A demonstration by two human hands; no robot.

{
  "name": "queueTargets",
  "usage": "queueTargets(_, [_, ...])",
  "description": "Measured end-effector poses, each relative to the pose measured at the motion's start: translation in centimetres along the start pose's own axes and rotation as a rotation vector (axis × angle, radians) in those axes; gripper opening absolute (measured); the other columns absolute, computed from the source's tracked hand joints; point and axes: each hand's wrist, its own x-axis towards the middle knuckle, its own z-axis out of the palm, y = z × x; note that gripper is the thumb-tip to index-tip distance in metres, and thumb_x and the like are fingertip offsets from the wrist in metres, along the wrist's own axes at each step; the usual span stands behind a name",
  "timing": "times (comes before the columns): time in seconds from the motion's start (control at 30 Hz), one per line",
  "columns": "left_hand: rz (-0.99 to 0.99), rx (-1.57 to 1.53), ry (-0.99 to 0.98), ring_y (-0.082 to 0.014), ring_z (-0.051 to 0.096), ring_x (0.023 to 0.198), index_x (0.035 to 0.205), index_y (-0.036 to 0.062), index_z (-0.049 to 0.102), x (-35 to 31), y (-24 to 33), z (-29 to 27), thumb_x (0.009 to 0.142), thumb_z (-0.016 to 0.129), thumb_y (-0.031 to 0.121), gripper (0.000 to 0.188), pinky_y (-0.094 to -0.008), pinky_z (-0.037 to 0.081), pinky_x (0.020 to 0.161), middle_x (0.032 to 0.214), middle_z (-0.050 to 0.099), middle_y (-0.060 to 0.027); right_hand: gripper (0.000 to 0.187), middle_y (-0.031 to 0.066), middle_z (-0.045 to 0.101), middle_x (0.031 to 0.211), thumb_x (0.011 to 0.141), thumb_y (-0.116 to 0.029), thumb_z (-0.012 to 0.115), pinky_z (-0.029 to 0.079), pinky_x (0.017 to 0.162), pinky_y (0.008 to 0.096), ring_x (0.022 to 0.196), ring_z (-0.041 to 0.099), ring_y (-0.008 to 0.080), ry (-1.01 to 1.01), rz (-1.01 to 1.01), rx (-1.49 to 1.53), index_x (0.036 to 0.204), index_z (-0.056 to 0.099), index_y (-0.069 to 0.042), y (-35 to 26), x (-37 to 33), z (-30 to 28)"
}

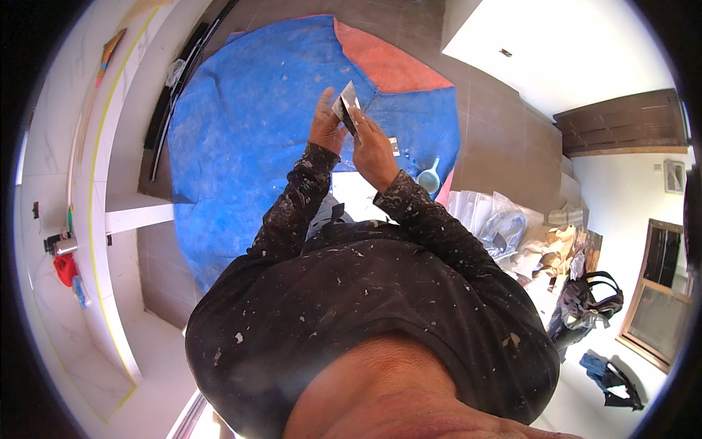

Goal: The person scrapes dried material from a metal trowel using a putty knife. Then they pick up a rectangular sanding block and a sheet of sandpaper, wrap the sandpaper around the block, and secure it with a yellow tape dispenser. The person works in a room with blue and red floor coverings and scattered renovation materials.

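Note:
In front of my chest, my right hand (374, 152) is closed on a flat metal scraper (348, 102) with a pale, smeared blade and a dark strip. The blade tilts up and away from me. My left hand (326, 128) is beside the scraper, with one finger stretched up and its thumb close to the blade's lower edge. Whether that thumb presses on the metal is hard to make out. Both dark sleeves are spattered with pale specks. Below the hands, a white surface (355, 196) shows between my forearms.
A blue sheet (234, 132) with a folded-over red corner (384, 58) covers the floor. On it are a pale blue dipper (428, 178) and a small pale block (395, 146). Plastic bags (504, 223) and a backpack (585, 304) are at right. A white ledge (146, 216) juts in from the left.

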Motion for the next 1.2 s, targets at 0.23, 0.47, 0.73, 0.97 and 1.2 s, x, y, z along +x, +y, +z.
queueTargets(0.23, [-0.151, -0.344, 0.037, -0.0231, 0.06, 0.111, 0.13, 0.0028, 0.054, -2.6, 1.3, 3.9, 0.098, 0.06, 0.04, 0.05, -0.0403, 0.05, 0.096, 0.123, 0.062, -0.0105, 0.04, 0.0272, 0.065, 0.112, 0.087, -0.011, 0.058, 0.051, 0.086, 0.0497, 0.104, 0.062, 0.0448, -0.155, 0.168, -0.185, 0.124, 0.057, 0.003, -1.3, 1.3, -2.0])
queueTargets(0.47, [-0.145, 0.594, 0.175, -0.019, 0.068, 0.094, 0.115, 0.0006, 0.06, -3.0, 6.0, 4.2, 0.091, 0.072, 0.037, 0.045, -0.0365, 0.058, 0.077, 0.105, 0.069, -0.0087, 0.034, 0.0132, 0.072, 0.085, 0.087, -0.022, 0.071, 0.053, 0.071, 0.0357, 0.074, 0.065, 0.019, -0.36, 0.27, 0.18, 0.108, 0.068, 0.004, 1.4, 4.8, -9.7])
queueTargets(0.73, [0.148, 1.064, 0.016, -0.0192, 0.068, 0.089, 0.114, 0.0015, 0.061, -2.1, 6.8, 5.7, 0.094, 0.068, 0.037, 0.042, -0.0334, 0.057, 0.073, 0.106, 0.068, -0.0121, 0.029, 0.0141, 0.071, 0.08, 0.086, -0.02, 0.069, 0.054, 0.069, 0.0344, 0.07, 0.067, 0.0182, -0.486, 0.186, 0.134, 0.103, 0.069, 0.004, 2.7, 6.9, -10.1])
queueTargets(0.97, [-0.109, 0.028, 0.157, -0.0254, 0.068, 0.102, 0.117, -0.0016, 0.058, -1.2, 8.0, 5.5, 0.094, 0.068, 0.022, 0.035, -0.0404, 0.059, 0.084, 0.112, 0.067, -0.0125, 0.026, 0.017, 0.072, 0.091, 0.088, -0.015, 0.064, 0.055, 0.074, 0.04, 0.076, 0.069, 0.029, -0.204, 0.053, -0.121, 0.11, 0.069, -0.002, 0.8, 5.2, -10.4])
queueTargets(1.2, [-0.099, -0.196, 0.197, -0.0271, 0.068, 0.103, 0.115, -0.0029, 0.062, -1.5, 7.0, 7.4, 0.091, 0.064, 0.004, 0.025, -0.0391, 0.058, 0.087, 0.113, 0.068, -0.0142, 0.048, 0.0241, 0.062, 0.114, 0.078, 0.008, 0.05, 0.048, 0.089, 0.0481, 0.109, 0.057, 0.0436, -0.046, -0.181, -0.277, 0.125, 0.054, 0.002, 2.6, 1.7, -3.6])
